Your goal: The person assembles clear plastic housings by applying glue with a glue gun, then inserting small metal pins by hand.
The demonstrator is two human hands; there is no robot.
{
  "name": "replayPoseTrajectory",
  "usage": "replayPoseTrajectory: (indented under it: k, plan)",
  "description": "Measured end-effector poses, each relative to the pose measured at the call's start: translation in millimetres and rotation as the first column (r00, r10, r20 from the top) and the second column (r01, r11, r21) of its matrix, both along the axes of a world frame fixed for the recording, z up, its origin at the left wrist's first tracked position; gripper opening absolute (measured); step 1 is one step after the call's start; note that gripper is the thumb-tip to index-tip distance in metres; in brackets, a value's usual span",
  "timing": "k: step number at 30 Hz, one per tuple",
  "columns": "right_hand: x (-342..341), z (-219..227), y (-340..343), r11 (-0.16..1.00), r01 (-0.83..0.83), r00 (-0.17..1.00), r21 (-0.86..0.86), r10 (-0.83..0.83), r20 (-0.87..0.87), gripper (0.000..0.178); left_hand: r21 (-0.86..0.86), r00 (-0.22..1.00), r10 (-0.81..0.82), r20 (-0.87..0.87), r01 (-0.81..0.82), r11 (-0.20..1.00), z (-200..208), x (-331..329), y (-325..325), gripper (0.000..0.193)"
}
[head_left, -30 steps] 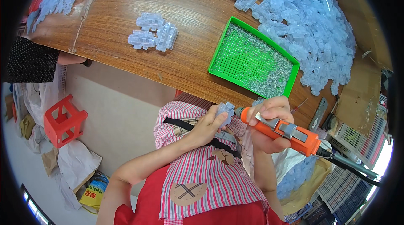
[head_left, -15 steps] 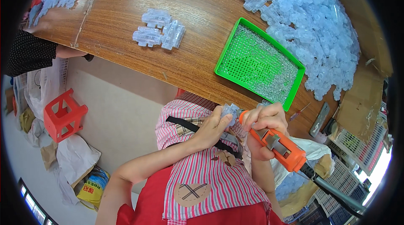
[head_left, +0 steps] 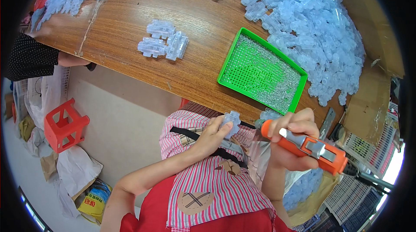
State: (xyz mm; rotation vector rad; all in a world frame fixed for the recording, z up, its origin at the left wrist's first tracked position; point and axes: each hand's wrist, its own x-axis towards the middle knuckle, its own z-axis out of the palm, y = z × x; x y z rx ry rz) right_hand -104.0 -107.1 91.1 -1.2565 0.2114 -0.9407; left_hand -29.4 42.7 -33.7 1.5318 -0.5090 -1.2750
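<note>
Pinched in my left hand (head_left: pixel 211 135) is a clear plastic part (head_left: pixel 231 121) with stepped edges, just off the table's front edge. My right hand (head_left: pixel 292 134) wraps round an orange electric screwdriver (head_left: pixel 336 162), which has silver metal on its side and a cable at its back end. Its nose points left toward the part, with a gap between the two. Beside the nose, another clear plastic part (head_left: pixel 269 114) lies at the table edge, partly hidden. Behind it stands a green perforated tray (head_left: pixel 230 85) holding many small silver screws (head_left: pixel 284 86).
A large heap of clear plastic parts (head_left: pixel 316 37) covers the table's back and right. Several parts (head_left: pixel 177 44) sit together on the brown table (head_left: pixel 130 28). A red stool (head_left: pixel 65 125) stands at left, near another person's dark sleeve (head_left: pixel 32 56). Crates (head_left: pixel 346 197) are at lower right.
My right hand has drawn the screwdriver back to the right, away from the part. My left hand has stayed nearly in place. The view has shifted slightly.
</note>
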Motion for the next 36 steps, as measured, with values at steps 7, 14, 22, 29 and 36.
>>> replayPoseTrajectory:
  k: [7, 14, 22, 29, 36]
  plan:
    - [-4, -10, 6, 0.992, 0.118, 0.992, -0.05, -0.121, -0.045, 0.076, 0.063, 0.765, 0.136, -0.63, -0.125, 0.99, 34, 10, 2, 0.031]
    - [-2, -23, 8, 0.994, 0.099, 0.993, -0.044, -0.102, -0.059, 0.076, 0.057, 0.828, 0.134, -0.544, -0.123, 0.991, 19, 0, -7, 0.03]
    - [-4, -33, 12, 0.999, 0.05, 0.997, -0.014, -0.051, -0.059, 0.077, 0.041, 0.842, 0.135, -0.522, -0.133, 0.99, 20, -4, -12, 0.027]
    - [-1, -37, 11, 0.999, 0.026, 0.999, -0.022, -0.027, -0.028, 0.075, 0.016, 0.824, 0.193, -0.533, -0.219, 0.976, 23, -5, -12, 0.024]
    - [1, -39, 12, 0.999, 0.008, 0.998, -0.04, -0.011, -0.059, 0.077, -0.01, 0.816, 0.198, -0.543, -0.242, 0.97, 19, -7, -12, 0.023]
